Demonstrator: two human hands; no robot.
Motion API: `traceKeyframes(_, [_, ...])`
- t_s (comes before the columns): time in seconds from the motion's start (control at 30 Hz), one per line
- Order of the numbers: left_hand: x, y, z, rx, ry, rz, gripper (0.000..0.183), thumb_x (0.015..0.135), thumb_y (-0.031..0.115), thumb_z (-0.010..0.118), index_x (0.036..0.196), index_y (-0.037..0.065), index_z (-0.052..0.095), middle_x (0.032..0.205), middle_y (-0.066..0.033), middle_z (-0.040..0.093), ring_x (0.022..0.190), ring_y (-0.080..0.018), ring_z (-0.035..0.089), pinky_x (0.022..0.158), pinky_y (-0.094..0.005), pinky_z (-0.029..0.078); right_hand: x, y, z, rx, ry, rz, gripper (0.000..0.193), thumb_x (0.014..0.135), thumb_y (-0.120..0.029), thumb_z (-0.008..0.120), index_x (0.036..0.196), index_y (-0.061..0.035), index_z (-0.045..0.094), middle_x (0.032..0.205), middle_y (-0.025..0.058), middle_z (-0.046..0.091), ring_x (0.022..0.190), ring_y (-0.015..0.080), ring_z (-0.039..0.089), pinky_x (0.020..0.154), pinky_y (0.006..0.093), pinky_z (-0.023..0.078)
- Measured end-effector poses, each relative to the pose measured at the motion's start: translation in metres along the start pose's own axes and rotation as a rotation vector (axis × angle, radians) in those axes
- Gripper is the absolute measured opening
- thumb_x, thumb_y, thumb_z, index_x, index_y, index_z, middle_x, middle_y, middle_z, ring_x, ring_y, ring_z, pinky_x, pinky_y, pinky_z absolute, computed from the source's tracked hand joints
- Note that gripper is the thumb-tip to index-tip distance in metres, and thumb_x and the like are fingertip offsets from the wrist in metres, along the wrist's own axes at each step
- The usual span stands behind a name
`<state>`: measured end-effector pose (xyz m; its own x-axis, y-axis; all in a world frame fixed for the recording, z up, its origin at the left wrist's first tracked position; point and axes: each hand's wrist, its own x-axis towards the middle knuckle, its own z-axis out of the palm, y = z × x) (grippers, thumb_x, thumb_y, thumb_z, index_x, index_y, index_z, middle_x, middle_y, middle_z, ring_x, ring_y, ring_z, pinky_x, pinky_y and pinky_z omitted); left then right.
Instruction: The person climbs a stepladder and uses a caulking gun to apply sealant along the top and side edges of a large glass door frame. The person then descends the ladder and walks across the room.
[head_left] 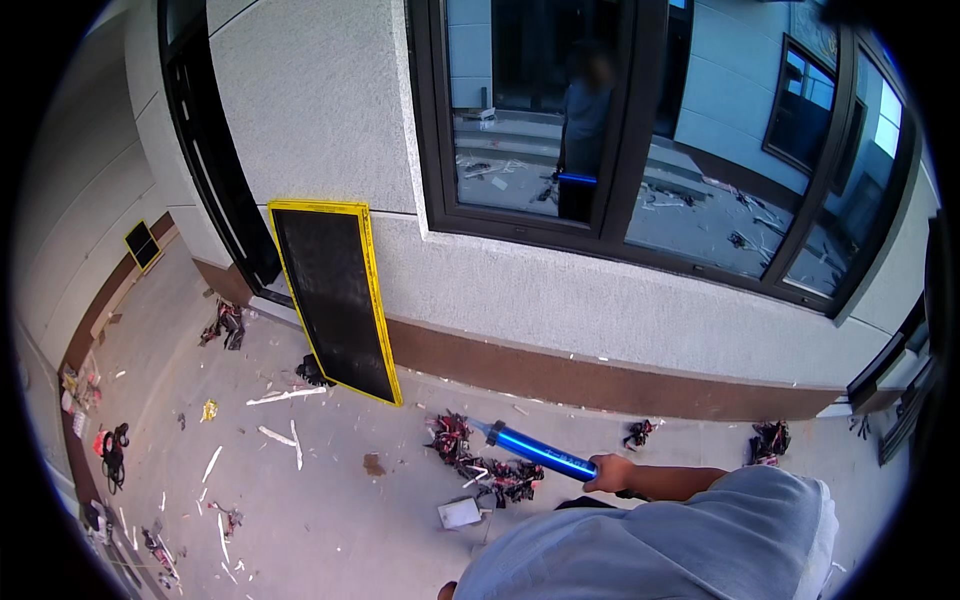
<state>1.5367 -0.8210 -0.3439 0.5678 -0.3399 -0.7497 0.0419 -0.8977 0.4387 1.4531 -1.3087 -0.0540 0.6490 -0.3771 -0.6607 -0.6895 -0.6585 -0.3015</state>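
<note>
My right hand (610,474) is closed around the rear end of a caulking gun (545,452), the forearm reaching in from the right out of a light grey sleeve. The gun has a shiny blue barrel, a black front cap and a pale nozzle (479,427) that points left, toward the wall's foot. Its handle is mostly hidden by the hand. Of my left hand (447,592) only a small bit of skin shows at the lower edge, its fingers out of sight. Below the nozzle, a heap of dark and red crumpled scraps (480,465) lies on the floor.
A yellow-edged dark panel (335,300) leans by a doorway (215,150). Dark-framed windows (620,240) sit above a brown-based wall (560,375). White strips (297,445), a white box-like piece (460,513) and more scraps (768,442) litter the concrete floor. A smaller yellow-edged panel (142,246) stands far left.
</note>
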Motion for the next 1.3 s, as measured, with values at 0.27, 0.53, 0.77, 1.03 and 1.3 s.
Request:
traceKeyframes(0.27, [-0.068,0.01,0.01,-0.426,0.081,-0.197,0.033,0.083,0.027,0.064,0.109,0.008,0.067,0.093,-0.0113,0.067,0.077,-0.0262,0.061,0.067,-0.0374,0.05,0.102,0.004,-0.046,-0.049,-0.045,-0.175,0.074,0.066,-0.053,0.075,0.119,-0.0027,0.063,0.112,0.0235,0.067,0.107,0.0374,0.063,0.094,0.0436,0.049])
traceKeyframes(0.53, [-0.213,-0.011,0.074,-1.009,0.219,-0.293,0.031,0.084,0.023,0.064,0.111,0.007,0.064,0.08,-0.0068,0.065,0.061,-0.0198,0.059,0.053,-0.0359,0.049,0.171,0.004,-0.12,-0.031,-0.138,-0.335,0.082,0.065,-0.052,0.078,0.123,0.0028,0.06,0.118,0.0267,0.064,0.11,0.0382,0.062,0.095,0.0435,0.048])
traceKeyframes(0.77, [-0.203,0.19,-0.05,-1.339,0.427,-0.293,0.039,0.082,0.01,0.062,0.119,0.0,0.054,0.077,-0.0127,0.062,0.049,-0.0215,0.059,0.041,-0.0326,0.048,0.21,-0.034,-0.205,0.886,-0.999,-0.156,0.069,0.082,-0.019,0.074,0.139,-0.0148,0.036,0.095,0.016,0.064,0.084,0.0275,0.068,0.077,0.0491,0.057])
traceKeyframes(1.03, [-0.201,0.198,-0.056,-1.292,0.445,-0.334,0.035,0.083,0.008,0.063,0.116,0.0,0.056,0.075,-0.0114,0.062,0.05,-0.0186,0.058,0.045,-0.0309,0.046,0.262,-0.009,-0.172,1.622,-0.931,0.085,0.037,0.09,-0.037,0.06,0.099,-0.0019,0.061,0.091,0.0185,0.065,0.081,0.0306,0.067,0.073,0.0434,0.057])
traceKeyframes(1.3, [-0.173,0.017,-0.013,-1.157,0.243,-0.321,0.059,0.083,0.02,0.077,0.134,0.005,0.05,0.098,-0.01,0.066,0.08,-0.0188,0.063,0.067,-0.0323,0.054,0.253,0.017,-0.175,2.254,-0.09,0.371,0.029,0.092,-0.036,0.051,0.088,-0.0092,0.059,0.078,0.0096,0.06,0.069,0.0251,0.06,0.06,0.0367,0.05])
